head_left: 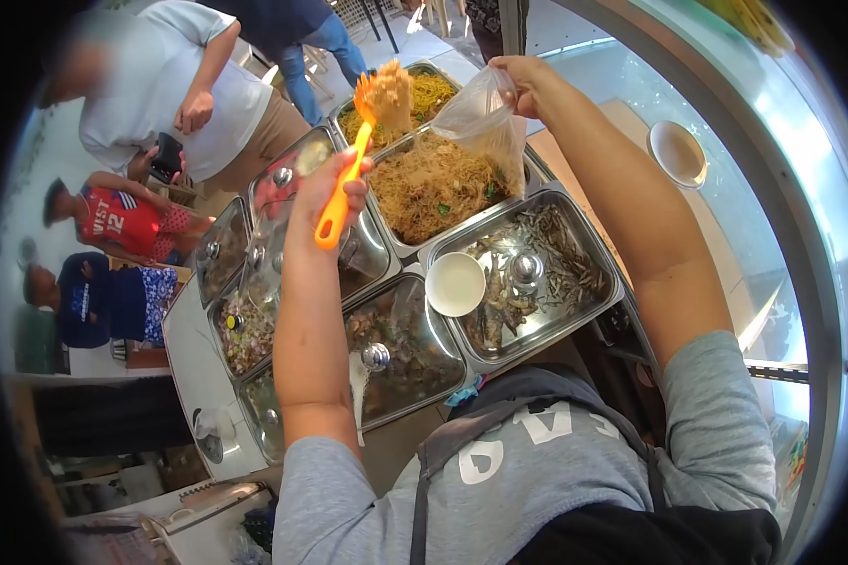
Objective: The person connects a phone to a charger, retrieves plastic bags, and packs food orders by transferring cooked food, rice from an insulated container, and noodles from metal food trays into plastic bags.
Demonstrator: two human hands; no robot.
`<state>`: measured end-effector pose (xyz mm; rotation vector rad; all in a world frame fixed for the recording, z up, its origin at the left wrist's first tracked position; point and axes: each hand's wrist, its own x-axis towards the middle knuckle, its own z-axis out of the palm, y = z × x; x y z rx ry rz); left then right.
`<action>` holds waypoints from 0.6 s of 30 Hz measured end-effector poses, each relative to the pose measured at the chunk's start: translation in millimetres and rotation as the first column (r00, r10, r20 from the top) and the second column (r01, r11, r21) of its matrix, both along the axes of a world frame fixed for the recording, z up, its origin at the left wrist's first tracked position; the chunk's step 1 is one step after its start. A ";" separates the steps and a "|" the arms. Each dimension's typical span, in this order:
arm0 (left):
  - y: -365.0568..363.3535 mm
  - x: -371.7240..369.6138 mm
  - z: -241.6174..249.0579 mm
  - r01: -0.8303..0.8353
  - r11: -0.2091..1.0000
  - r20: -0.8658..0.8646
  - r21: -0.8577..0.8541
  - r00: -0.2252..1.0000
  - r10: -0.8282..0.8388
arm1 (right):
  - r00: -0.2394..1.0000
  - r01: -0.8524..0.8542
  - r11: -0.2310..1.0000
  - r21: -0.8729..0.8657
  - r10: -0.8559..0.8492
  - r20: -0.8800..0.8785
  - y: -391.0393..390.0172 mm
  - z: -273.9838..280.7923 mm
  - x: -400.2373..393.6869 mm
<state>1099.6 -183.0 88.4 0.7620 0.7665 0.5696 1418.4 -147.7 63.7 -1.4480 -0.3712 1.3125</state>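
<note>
My left hand [334, 188] is closed round the handle of an orange pasta server [339, 202], which is raised with a clump of noodles [391, 97] on its head. My right hand [528, 83] pinches the top edge of a clear plastic bag [485, 118], which hangs with its mouth partly spread. Below both lies a metal tray of brown noodles [429, 193] with bits of green. Behind it is a tray of yellow noodles [433, 91]. The server's head is left of the bag, apart from it.
Nearer me, a lidded tray of small fish [575, 254] carries a white bowl [455, 284] on its lid. More lidded trays, including one with a dark dish [405, 330], stand to the left. Several people are across the counter, one in a white shirt [160, 85]. A white dish [676, 153] lies right.
</note>
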 end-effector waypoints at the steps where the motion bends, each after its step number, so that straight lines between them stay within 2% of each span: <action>1: 1.4 1.4 12.2 0.015 1.000 0.049 0.003 0.999 -0.015 | 1.000 -0.006 1.000 0.004 0.006 -0.001 1.5 3.0 -5.4; 4: 0.8 8.2 41.8 0.046 0.998 0.159 0.043 0.986 -0.052 | 0.999 -0.042 0.998 -0.035 0.041 -0.032 9.9 7.9 -24.3; 5: -0.8 11.1 45.4 0.066 0.995 0.221 0.075 0.972 -0.081 | 0.994 -0.046 0.999 -0.023 0.044 -0.095 17.5 5.2 -29.5; 7: -6.4 14.8 42.6 0.063 0.994 0.225 0.091 0.971 -0.082 | 0.986 -0.054 0.998 -0.010 0.052 -0.159 29.3 3.0 -39.2; 8: -9.8 17.9 39.1 0.067 0.992 0.230 0.103 0.969 -0.090 | 0.964 -0.050 0.999 -0.007 0.046 -0.263 33.4 3.0 -43.5; 9: -13.1 21.0 31.9 0.040 0.998 0.257 0.043 0.965 -0.050 | 0.931 -0.043 0.999 -0.004 0.039 -0.363 37.2 2.7 -47.3; 10: -17.3 24.2 19.9 0.040 0.998 0.258 0.043 0.965 -0.050 | 0.931 -0.043 0.999 -0.004 0.039 -0.363 39.5 3.8 -52.3; 12: -28.6 32.0 -5.2 -0.147 0.988 0.098 -0.053 0.984 0.152 | 0.878 0.023 0.999 -0.043 -0.041 -0.476 43.3 8.3 -63.3; 14: -46.0 46.4 -20.6 -0.202 0.972 -0.128 0.122 0.968 0.217 | 0.885 0.028 0.998 -0.063 -0.054 -0.463 53.9 8.3 -64.9; 16: -53.6 54.5 -42.3 -0.168 0.957 -0.180 0.237 0.960 0.213 | 0.893 0.034 0.995 -0.091 -0.071 -0.445 52.9 11.6 -68.5; 18: -49.8 56.5 -60.6 -0.028 0.931 -0.317 0.363 0.936 0.152 | 0.952 0.056 0.996 0.066 -0.033 -0.304 36.3 28.6 -77.7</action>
